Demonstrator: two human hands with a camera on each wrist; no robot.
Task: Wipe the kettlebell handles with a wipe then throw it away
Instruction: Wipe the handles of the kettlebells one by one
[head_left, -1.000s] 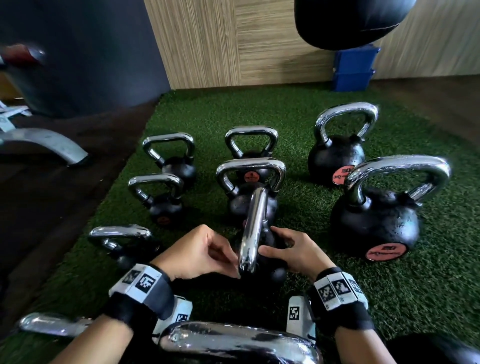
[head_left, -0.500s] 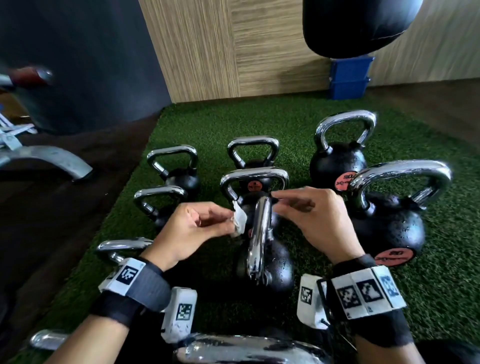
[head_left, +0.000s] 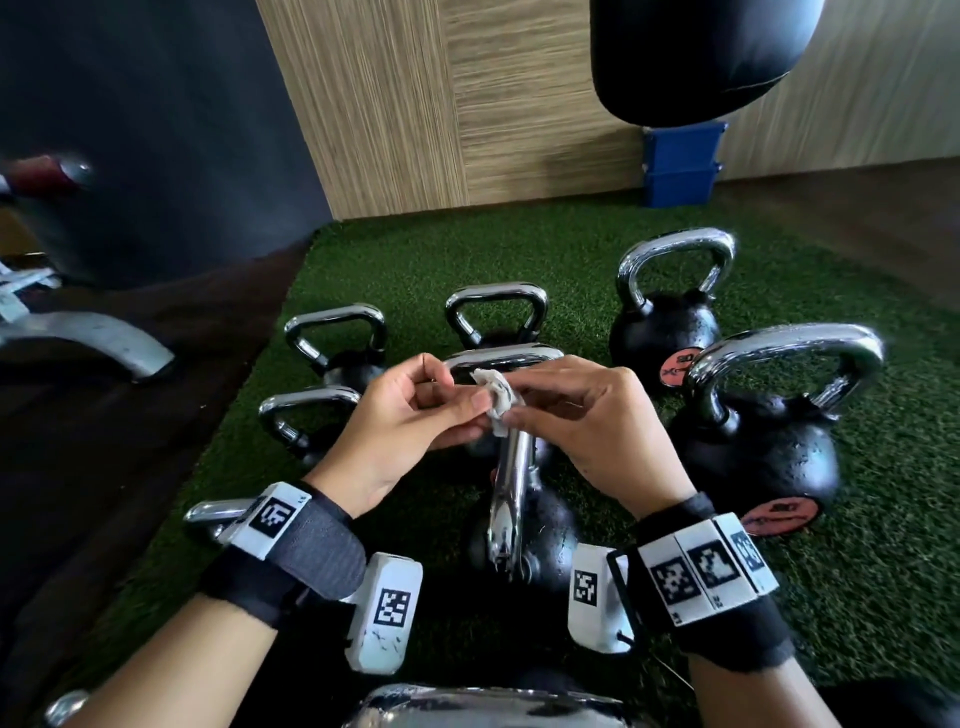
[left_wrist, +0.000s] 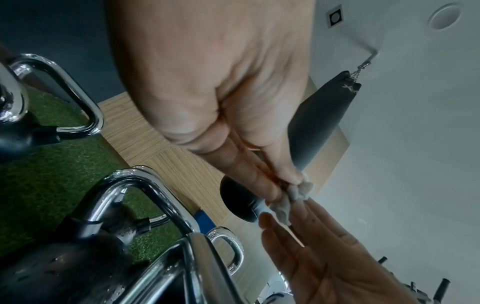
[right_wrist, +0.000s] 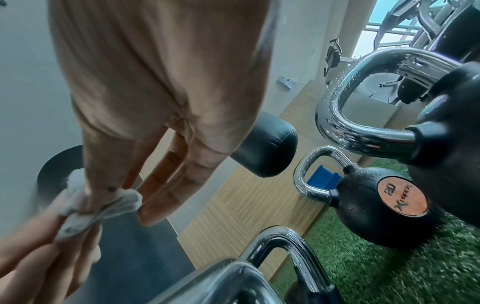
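Above the nearest kettlebell handle (head_left: 511, 483), left hand (head_left: 400, 421) and right hand (head_left: 587, 421) pinching crumpled wipe (head_left: 496, 397), clear of chrome.

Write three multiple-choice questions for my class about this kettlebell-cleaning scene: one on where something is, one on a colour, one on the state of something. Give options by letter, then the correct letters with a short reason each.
1. Where is the wipe?
A. Lying on the turf
B. Held between both hands above a kettlebell handle
C. Draped over the blue bin

2. What colour is the floor covering under the kettlebells?
A. Green
B. Red
C. Grey

3. What state is the wipe in?
A. Spread flat
B. Still in its packet
C. Crumpled into a small wad

Answers:
1 B: in the head view the left hand and right hand both pinch it above the chrome handle.
2 A: the kettlebells stand on green artificial turf.
3 C: the right wrist view shows it bunched and wrinkled at the fingertips.
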